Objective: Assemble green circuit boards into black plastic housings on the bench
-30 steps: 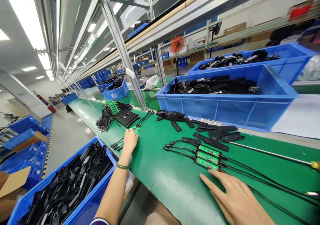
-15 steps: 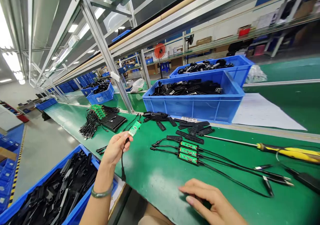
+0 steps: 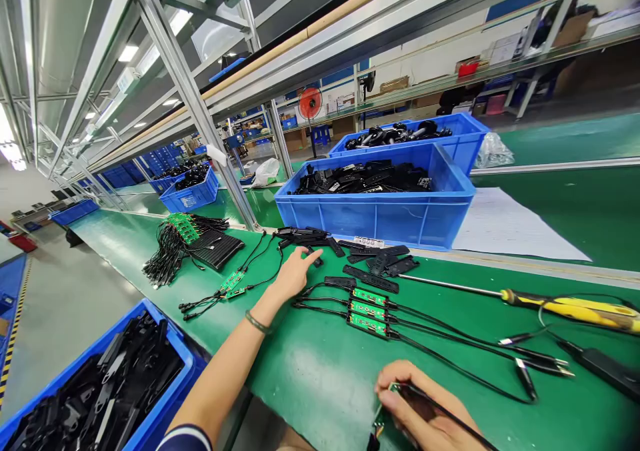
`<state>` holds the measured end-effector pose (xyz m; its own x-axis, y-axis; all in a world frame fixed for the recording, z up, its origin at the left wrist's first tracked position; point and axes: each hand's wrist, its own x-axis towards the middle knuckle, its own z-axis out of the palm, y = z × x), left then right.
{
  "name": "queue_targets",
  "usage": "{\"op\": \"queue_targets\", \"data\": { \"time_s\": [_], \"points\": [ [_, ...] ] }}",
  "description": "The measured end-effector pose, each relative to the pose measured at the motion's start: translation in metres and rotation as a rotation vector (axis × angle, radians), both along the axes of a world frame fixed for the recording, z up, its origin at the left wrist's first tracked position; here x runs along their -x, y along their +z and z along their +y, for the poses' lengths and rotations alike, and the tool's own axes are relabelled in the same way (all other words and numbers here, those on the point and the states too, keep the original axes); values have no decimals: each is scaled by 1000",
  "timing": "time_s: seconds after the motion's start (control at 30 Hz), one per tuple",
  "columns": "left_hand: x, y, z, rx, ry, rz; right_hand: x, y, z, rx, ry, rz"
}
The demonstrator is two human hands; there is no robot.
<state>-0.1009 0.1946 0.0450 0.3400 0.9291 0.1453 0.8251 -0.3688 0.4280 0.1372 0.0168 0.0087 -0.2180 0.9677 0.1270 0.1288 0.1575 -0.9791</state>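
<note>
My left hand [image 3: 295, 274] stretches forward over the green belt with its fingers apart and holds nothing. Its fingertips are at a heap of black plastic strips [image 3: 313, 236]. My right hand [image 3: 425, 414] is at the near edge, closed on a small green circuit board [image 3: 395, 389] with a black wire trailing from it. Three green boards with black cables [image 3: 367, 309] lie side by side between my hands. More black strips [image 3: 380, 267] lie just behind them.
A blue bin of black parts [image 3: 375, 217] stands behind the strips, with another bin behind it. A yellow-handled soldering iron [image 3: 565, 304] lies at the right. Two wired boards [image 3: 233, 283] and a pile of wired boards [image 3: 185, 241] lie at the left. A blue bin [image 3: 165, 397] sits lower left.
My left hand no longer holds the wired green board and has reached right to the black strips. My right hand, flat before, is now closed on a wired board.
</note>
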Motion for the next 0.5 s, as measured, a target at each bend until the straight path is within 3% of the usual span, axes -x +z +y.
{"op": "queue_targets", "data": {
  "time_s": [0.1, 0.23, 0.37, 0.43, 0.5],
  "points": [
    [1, -8, 24, -22, -2, -42, 4, -7, 4, -48, -29, -64],
    [4, -3, 15, -88, 101, -190, 9, -9, -2, 78, -30, 80],
    [2, 3, -27, -137, 259, -432, 5, -10, -3, 67, 21, 16],
    [-6, 2, -57, -95, 276, -550, 0, -13, -1, -105, 33, -120],
    [-17, -2, -89, 23, 270, -755, -2, -15, 0, -391, 89, -269]
  ]
}}
